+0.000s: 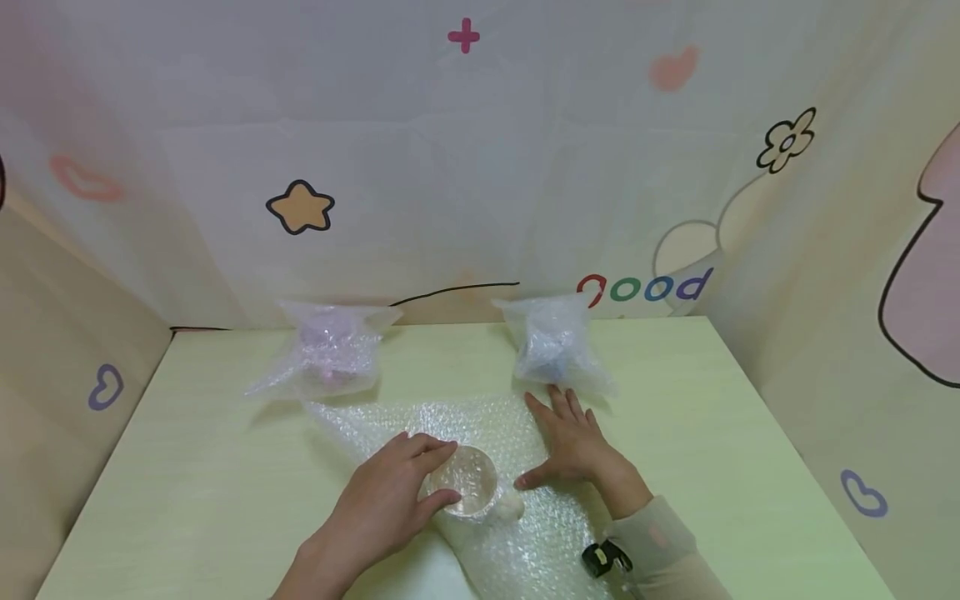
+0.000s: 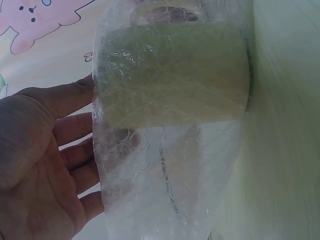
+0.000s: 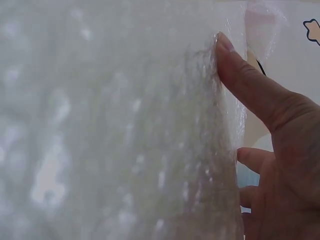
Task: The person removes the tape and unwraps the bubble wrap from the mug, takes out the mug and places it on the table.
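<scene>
A pale round cup stands on the table, with bubble wrap over it and spread around it. A small light bump shows at its right side under the plastic. My left hand holds the cup from the left through the wrap, thumb and fingers curved round its edge. In the left wrist view the cup appears as a pale cylinder behind the clear bubbles. On the right, my right hand lies with fingers spread, touching the wrap; the right wrist view shows the thumb along its edge.
Two bubble-wrapped packages stand at the back of the table: a pinkish one at left and a bluish one at right, just beyond my right fingertips. A printed cloth hangs behind the pale table and at both sides.
</scene>
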{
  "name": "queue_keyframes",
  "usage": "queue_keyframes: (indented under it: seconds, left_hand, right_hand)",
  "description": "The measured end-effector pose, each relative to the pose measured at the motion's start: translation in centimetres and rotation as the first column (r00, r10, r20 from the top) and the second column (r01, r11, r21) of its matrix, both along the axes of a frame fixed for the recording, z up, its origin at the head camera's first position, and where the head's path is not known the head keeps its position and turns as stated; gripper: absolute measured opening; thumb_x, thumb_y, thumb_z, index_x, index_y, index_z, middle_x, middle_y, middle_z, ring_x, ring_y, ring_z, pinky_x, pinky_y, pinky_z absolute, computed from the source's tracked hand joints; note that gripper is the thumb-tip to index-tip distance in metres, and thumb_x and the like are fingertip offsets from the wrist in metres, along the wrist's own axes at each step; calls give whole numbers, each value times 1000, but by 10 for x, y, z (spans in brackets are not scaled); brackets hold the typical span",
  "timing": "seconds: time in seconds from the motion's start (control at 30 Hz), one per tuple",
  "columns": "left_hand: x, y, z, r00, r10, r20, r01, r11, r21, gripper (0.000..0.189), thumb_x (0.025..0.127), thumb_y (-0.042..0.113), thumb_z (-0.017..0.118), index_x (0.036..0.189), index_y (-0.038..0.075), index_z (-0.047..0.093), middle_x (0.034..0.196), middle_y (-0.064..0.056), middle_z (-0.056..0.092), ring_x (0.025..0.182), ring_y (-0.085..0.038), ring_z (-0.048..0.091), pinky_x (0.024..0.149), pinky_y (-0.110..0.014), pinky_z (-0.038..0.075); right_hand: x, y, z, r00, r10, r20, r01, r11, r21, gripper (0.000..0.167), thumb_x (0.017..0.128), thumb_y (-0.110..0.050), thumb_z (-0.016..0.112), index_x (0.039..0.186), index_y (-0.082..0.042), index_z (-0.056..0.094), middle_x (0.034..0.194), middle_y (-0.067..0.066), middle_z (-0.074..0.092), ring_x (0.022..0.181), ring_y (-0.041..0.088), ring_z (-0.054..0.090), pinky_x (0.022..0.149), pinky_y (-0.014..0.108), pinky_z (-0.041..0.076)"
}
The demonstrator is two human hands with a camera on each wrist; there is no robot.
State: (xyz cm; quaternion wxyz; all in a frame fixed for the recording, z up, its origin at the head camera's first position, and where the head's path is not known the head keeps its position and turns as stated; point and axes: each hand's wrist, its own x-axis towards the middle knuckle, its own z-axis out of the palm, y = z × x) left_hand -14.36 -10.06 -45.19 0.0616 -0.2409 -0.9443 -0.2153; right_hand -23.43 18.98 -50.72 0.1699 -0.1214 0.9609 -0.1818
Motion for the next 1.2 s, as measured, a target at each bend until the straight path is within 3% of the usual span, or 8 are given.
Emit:
queue_keyframes:
  seconds: [0.67,0.97,1.2]
  left_hand:
    - [-6,-3,3,995,-81,55,80,996,34,53,88,37,81,134,13,70,129,2,71,123,-20,66,123,-48,37]
    - [-7,-4,9,989,-109,101,106,994,34,53,92,34,79,138,11,67,137,-3,68,133,-25,61,121,-49,40]
    - [-12,-5,10,983,-148,110,149,989,2,61,91,36,79,145,12,61,142,-2,66,136,-23,58,126,-51,33]
  right_hand:
    - [21,18,1,998,60,-37,-56,994,89,129,69,-75,82,166,-16,21,172,28,1,157,55,2,121,77,14]
    - [19,15,0,997,62,-38,-57,992,113,130,69,-75,81,167,-16,19,172,28,0,157,55,2,122,75,15]
    - [21,15,0,999,44,-32,-41,995,93,131,67,-75,82,167,-16,21,172,27,0,157,55,1,122,76,13]
